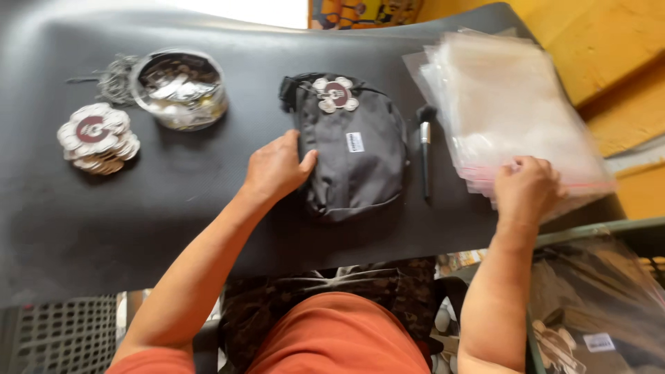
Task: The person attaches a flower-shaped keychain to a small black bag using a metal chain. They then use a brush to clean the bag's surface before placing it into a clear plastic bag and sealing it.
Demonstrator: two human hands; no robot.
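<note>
Resting my left hand (pixel 277 168) flat and open-fingered on the grey pouch (pixel 357 149) at frame centre, its long axis running away from me, my right hand (pixel 526 188) pinches the plastic bags (pixel 506 104) stacked at right.

A small dark grey fabric bag (pixel 357 149) lies flat at the centre of the frame, its rounded bottom edge toward the lower part of the picture. A flower-shaped white tag with a dark red centre (pixel 335 94) sits at its top, and a small white label is stitched on its front. At the right of the frame lies a stack of clear plastic bags (pixel 502 104), slightly fanned, with a thin red strip along the lower edges.
</note>
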